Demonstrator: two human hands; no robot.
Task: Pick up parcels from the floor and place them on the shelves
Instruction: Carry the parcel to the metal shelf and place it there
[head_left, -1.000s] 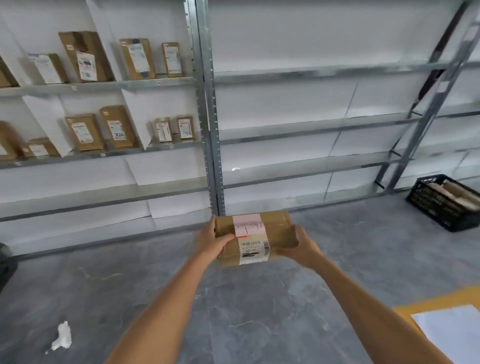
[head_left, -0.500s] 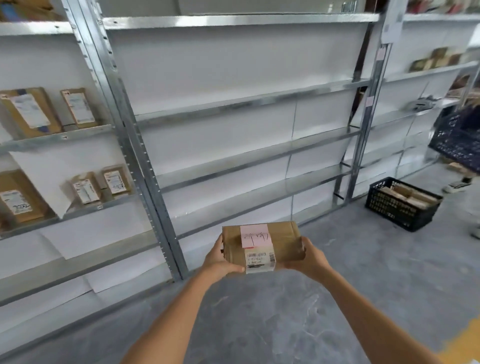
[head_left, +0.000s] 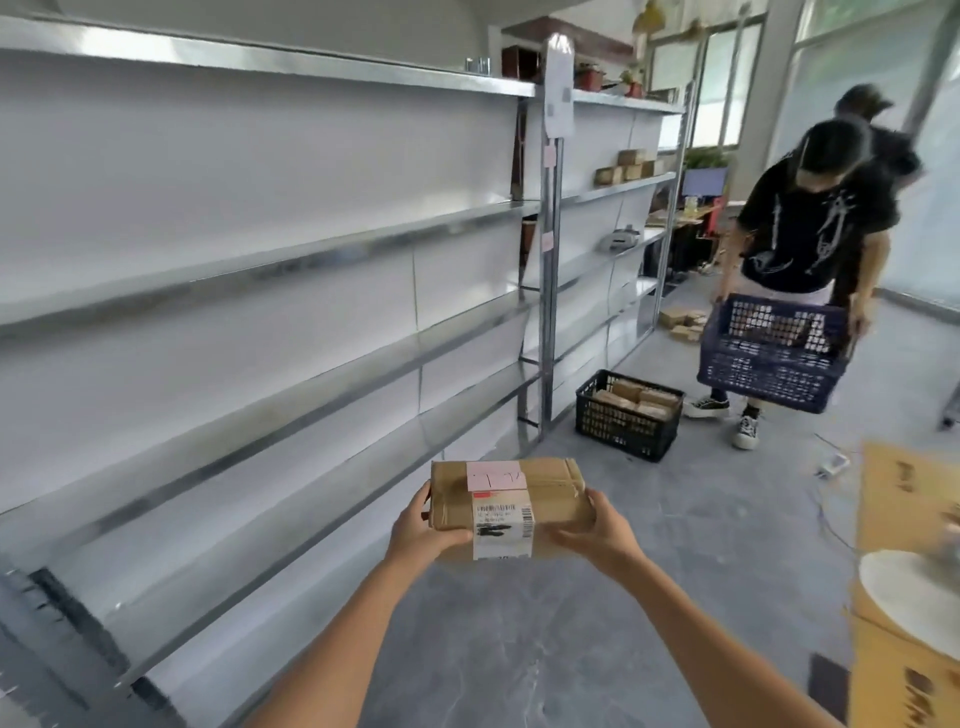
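Note:
I hold a brown cardboard parcel (head_left: 550, 493) in front of me at waist height, above the grey floor. It carries a pink note on top and a white barcode label on its near face. My left hand (head_left: 421, 535) grips its left end and my right hand (head_left: 597, 535) grips its right end. Long bare metal shelves (head_left: 291, 249) run along my left side, several levels high.
A black crate (head_left: 623, 431) of parcels stands on the floor by a shelf post. A person in a black shirt (head_left: 810, 234) stands beyond it holding a blue crate (head_left: 769, 364). Cardboard boxes (head_left: 904, 519) sit at my right. More parcels (head_left: 628, 166) rest on far shelves.
My view has swung to the right along the shelves: the stocked left bay has left the frame and a person with a blue crate has come into view. Both hands keep hold of the parcel.

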